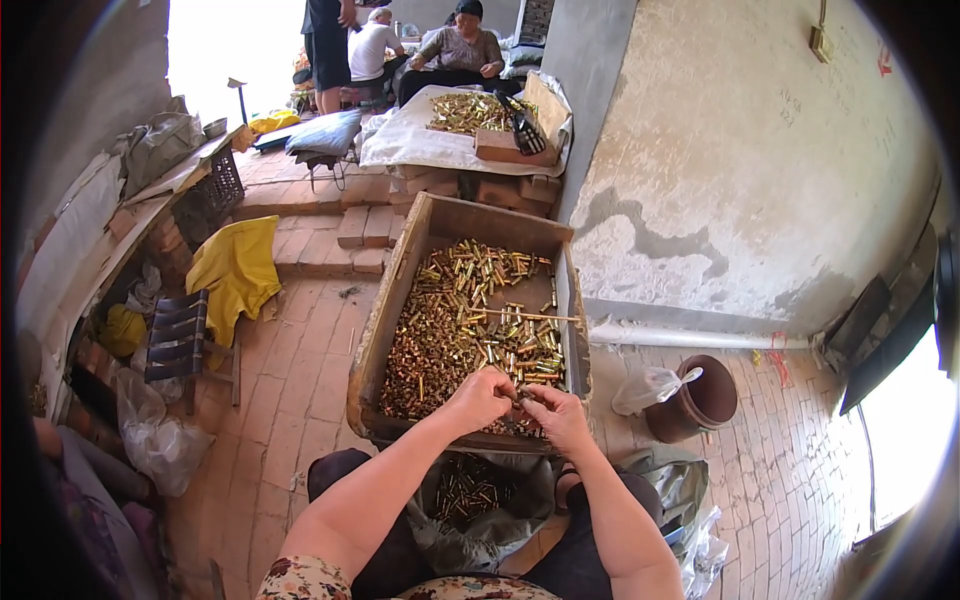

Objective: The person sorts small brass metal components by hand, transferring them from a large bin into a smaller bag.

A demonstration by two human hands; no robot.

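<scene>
My left hand (482, 397) and my right hand (560, 414) meet over the near end of a wooden box (402, 262). Both have their fingers pinched together, nearly touching; whatever small piece sits between the fingertips is too hidden to make out. Beneath and beyond them, the box holds a heap of small brass-coloured metal pieces (425, 350), short ones at the left and longer tubes (490, 262) at the far end and right. A thin stick (525, 314) lies across the right part. Between my knees, an open grey-green sack (470, 545) contains more slim metal pieces (468, 490).
Right of the box stands a brown bucket (690, 400) with a white plastic bag (650, 388) against it. At the left are a slatted stool (178, 335) and yellow cloth (235, 270). Several people sit or stand beyond a cloth-covered table (400, 150).
</scene>
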